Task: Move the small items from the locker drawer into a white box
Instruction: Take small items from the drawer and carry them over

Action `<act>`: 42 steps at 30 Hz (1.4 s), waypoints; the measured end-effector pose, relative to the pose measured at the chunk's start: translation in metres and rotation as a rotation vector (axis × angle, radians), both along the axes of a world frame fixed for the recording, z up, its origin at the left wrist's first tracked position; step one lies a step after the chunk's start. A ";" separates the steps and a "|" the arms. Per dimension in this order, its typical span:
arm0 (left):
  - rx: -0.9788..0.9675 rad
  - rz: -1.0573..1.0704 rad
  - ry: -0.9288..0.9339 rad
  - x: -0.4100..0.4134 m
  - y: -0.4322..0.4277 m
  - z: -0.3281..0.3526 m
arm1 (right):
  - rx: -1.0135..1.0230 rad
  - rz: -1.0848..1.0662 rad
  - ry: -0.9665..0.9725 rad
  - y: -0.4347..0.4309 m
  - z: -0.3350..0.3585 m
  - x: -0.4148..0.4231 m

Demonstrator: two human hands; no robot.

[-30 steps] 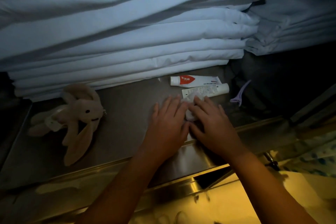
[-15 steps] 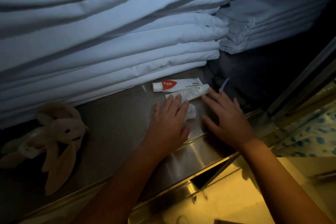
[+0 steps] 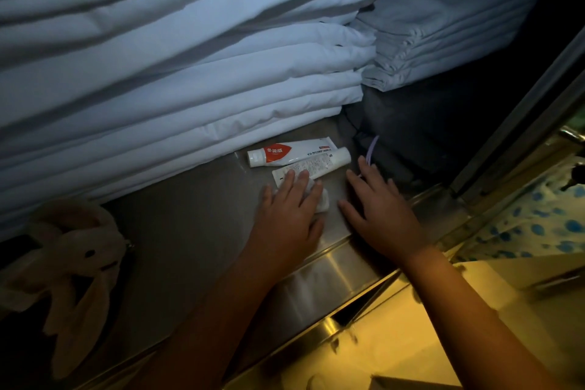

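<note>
On the steel locker floor (image 3: 196, 231) lie two tubes: a white one with a red label (image 3: 289, 152) and a plain white one (image 3: 316, 165) in front of it. My left hand (image 3: 289, 215) lies flat with straight fingers over a small white crumpled item (image 3: 323, 198), its fingertips touching the plain tube. My right hand (image 3: 380, 212) is spread flat on the floor just to the right, fingertips reaching a purple hair clip (image 3: 372, 149). A beige plush rabbit (image 3: 72, 260) lies at the far left.
A tall stack of folded white sheets (image 3: 177, 57) fills the back, with a grey folded stack (image 3: 449, 25) to its right above dark fabric (image 3: 427, 133). The locker's steel front lip (image 3: 335, 269) runs under my wrists. A metal door frame (image 3: 519, 111) stands at the right.
My right hand has left the crumpled item and slid right toward the purple clip. My left hand stays over the crumpled item. The view has shifted right.
</note>
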State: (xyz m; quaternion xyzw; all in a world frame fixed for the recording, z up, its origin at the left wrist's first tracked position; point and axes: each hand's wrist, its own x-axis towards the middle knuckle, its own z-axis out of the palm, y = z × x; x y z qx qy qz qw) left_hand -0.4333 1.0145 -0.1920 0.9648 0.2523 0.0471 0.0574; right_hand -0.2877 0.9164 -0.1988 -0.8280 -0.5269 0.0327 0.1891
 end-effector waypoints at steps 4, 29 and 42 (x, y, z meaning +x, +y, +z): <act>0.001 -0.015 -0.001 -0.002 0.001 0.000 | 0.011 -0.024 -0.003 0.001 0.000 -0.023; -0.054 -0.009 -0.008 -0.008 -0.001 0.005 | -0.139 0.002 -0.112 -0.007 -0.002 -0.007; -0.090 -0.037 -0.030 -0.014 -0.002 0.005 | -0.154 0.107 -0.093 -0.021 0.003 -0.005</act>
